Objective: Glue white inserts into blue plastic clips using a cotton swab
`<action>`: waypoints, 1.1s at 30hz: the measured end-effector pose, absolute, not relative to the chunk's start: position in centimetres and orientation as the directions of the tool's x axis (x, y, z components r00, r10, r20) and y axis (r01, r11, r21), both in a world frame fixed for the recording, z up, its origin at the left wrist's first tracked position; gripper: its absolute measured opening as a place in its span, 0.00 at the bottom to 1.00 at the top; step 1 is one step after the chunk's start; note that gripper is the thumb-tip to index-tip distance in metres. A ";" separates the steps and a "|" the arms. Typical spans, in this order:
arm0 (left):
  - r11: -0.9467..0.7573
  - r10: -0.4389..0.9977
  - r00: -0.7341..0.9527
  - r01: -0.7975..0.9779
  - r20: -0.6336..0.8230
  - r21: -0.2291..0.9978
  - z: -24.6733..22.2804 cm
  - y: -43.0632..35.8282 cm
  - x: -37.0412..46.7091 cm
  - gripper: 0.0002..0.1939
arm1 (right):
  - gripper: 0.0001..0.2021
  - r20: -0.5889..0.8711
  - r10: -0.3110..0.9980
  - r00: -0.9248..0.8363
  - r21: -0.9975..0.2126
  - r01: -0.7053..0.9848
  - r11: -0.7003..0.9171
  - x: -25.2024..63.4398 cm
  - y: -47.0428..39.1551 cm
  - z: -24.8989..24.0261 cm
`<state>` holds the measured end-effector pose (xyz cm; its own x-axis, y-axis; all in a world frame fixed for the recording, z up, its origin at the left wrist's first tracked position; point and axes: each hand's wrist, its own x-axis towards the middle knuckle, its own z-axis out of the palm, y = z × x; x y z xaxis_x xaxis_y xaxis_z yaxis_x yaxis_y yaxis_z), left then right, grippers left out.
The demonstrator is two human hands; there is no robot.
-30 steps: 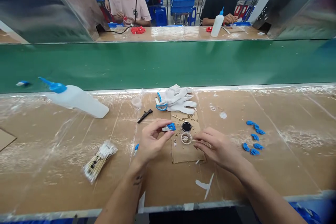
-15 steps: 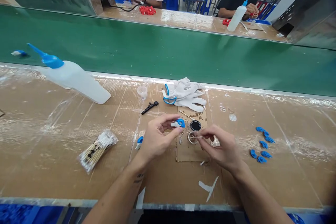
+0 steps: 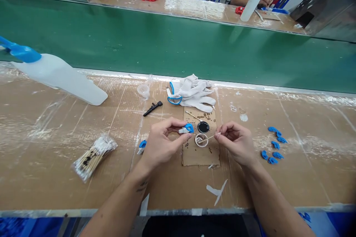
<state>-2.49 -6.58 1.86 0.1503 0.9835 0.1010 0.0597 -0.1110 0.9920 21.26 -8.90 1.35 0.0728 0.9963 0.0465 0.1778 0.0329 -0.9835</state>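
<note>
My left hand (image 3: 164, 140) pinches a small blue and white plastic part (image 3: 189, 128) between thumb and fingers, just left of the cups. Between the fingertips of my right hand (image 3: 236, 142) is a cotton swab (image 3: 210, 138), its far end inside a small clear cup (image 3: 201, 145). Behind that cup stands another little cup of black liquid (image 3: 203, 127). Both are on a stained piece of cardboard (image 3: 194, 157). A second swab (image 3: 193, 116) leans toward the black liquid. Another blue and white part (image 3: 142, 146) lies left of my left hand.
White gloves (image 3: 194, 94) lie behind the cardboard, near a black plastic piece (image 3: 152, 108). A swab bag (image 3: 94, 157) and a large squeeze bottle (image 3: 63, 76) are left; several blue parts (image 3: 275, 145) right. Beyond the green belt (image 3: 155, 46), two people work.
The cotton swab in my right hand has drawn back to the right, showing more of its stick over the clear cup. My left hand still holds the blue and white part. The view has shifted.
</note>
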 end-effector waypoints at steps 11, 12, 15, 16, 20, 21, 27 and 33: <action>-0.152 0.976 0.169 0.073 0.138 0.986 1.8 -6.8 -2.2 0.10 | 0.13 0.184 0.976 0.120 -0.981 0.088 0.174 21.4 -9.4 3.9; -0.156 0.975 0.174 0.075 0.141 0.985 1.9 -6.8 -2.2 0.09 | 0.12 0.211 0.968 0.133 -0.977 0.071 0.203 21.3 -9.4 4.3; -0.174 0.969 0.190 0.086 0.155 0.981 2.3 -7.0 -2.0 0.09 | 0.11 0.305 0.938 0.166 -0.952 0.055 0.300 20.4 -9.5 5.6; -0.181 0.967 0.199 0.093 0.160 0.979 2.4 -7.1 -1.9 0.09 | 0.10 0.331 0.929 0.167 -0.944 0.059 0.325 20.0 -9.5 5.9; -0.200 0.956 0.237 0.108 0.171 0.974 2.9 -7.3 -1.7 0.08 | 0.10 0.372 0.919 0.128 -0.928 0.075 0.365 18.7 -9.3 6.4; -0.200 0.955 0.245 0.109 0.169 0.974 2.9 -7.3 -1.7 0.08 | 0.10 0.371 0.921 0.118 -0.928 0.073 0.364 18.5 -9.3 6.4; -0.219 0.950 0.254 0.126 0.182 0.968 2.7 -7.3 -1.8 0.07 | 0.10 0.361 0.930 0.076 -0.932 0.075 0.356 18.2 -9.2 5.9; -0.221 0.949 0.254 0.110 0.187 0.969 2.9 -7.4 -1.8 0.08 | 0.11 0.394 0.918 0.035 -0.910 0.154 0.385 18.2 -9.3 5.7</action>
<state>-1.79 -7.37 2.93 0.2541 0.9489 0.1871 0.1100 -0.2206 0.9691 18.15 -9.33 5.71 0.0352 0.9184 0.3941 0.1544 0.3847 -0.9101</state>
